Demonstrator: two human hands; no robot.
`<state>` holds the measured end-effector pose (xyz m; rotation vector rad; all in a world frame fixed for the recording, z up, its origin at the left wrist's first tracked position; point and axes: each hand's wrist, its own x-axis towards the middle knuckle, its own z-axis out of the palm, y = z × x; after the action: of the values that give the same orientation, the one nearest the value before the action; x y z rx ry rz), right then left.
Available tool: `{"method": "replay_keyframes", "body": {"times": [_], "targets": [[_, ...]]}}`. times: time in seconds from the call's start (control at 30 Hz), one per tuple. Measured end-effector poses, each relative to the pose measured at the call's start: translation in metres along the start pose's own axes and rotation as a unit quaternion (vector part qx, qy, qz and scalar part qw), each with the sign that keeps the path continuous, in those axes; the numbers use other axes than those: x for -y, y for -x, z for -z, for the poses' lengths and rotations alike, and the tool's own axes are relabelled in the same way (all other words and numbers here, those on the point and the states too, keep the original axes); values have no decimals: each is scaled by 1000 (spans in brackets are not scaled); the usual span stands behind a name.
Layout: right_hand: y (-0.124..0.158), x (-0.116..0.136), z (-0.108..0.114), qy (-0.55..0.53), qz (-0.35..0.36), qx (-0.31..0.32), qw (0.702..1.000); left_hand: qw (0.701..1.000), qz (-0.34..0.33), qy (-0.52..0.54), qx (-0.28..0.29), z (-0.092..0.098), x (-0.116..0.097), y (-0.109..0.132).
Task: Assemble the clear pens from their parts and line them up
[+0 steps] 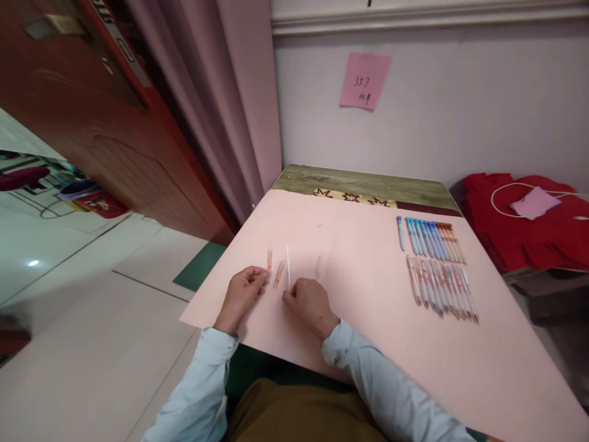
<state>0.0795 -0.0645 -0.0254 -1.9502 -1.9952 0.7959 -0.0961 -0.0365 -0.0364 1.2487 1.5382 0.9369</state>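
Note:
My left hand point(243, 296) is closed in a pinch on a clear pen barrel point(269, 258) with a reddish pattern, which points away from me. The fingers of my right hand point(313, 306) are closed at the near end of a thin white pen refill point(288, 263), which also points away from me. Between the hands, a second clear patterned pen part point(279, 274) lies tilted on the pink sheet point(359, 344). Just beyond my right hand there is a faint, pale pinkish shape point(318, 266) on the sheet; I cannot tell what it is.
At the right lie a row of blue and brown pens point(427, 238) and a nearer row of clear patterned pens point(442, 287). A red cloth point(488, 227) with a white cord is beyond the table's right side. A curtain point(248, 92) and a brown door point(138, 153) stand left.

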Motion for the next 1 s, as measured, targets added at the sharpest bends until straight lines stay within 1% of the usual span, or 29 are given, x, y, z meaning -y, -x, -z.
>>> {"method": "replay_keyframes", "body": {"times": [0.1, 0.2, 0.3, 0.4, 0.47, 0.53, 0.63, 0.67, 0.73, 0.83, 0.93, 1.0], "targets": [[14, -21, 3, -100, 27, -48, 993, 1000, -3, -14, -5, 0, -3, 0], [32, -49, 10, -190, 65, -111, 973, 999, -15, -49, -15, -9, -9, 3], [43, -79, 18, -212, 68, -167, 960, 993, -58, -98, -8, -31, -21, 4], [43, -102, 23, -224, 48, -210, 951, 979, -119, -163, 25, -56, -37, 0], [41, -111, 23, -238, 35, -226, 944, 969, -143, -202, 23, -63, -46, -9], [39, -115, 23, -251, 30, -232, 939, 963, -137, -233, -12, -58, -52, -20], [41, -114, 22, -256, 41, -233, 937, 952, -98, -285, -60, -39, -51, -30], [42, -112, 22, -254, 50, -232, 938, 947, -87, -302, -65, -33, -49, -31], [44, -109, 21, -248, 68, -223, 940, 941, -64, -329, -53, -26, -44, -27], [46, -104, 20, -239, 81, -205, 946, 931, -29, -362, -27, -30, -38, -16], [46, -104, 19, -236, 71, -200, 948, 918, -14, -396, -31, -37, -36, -11], [45, -104, 20, -240, 64, -201, 948, 912, -13, -410, -29, -36, -36, -11]]}}
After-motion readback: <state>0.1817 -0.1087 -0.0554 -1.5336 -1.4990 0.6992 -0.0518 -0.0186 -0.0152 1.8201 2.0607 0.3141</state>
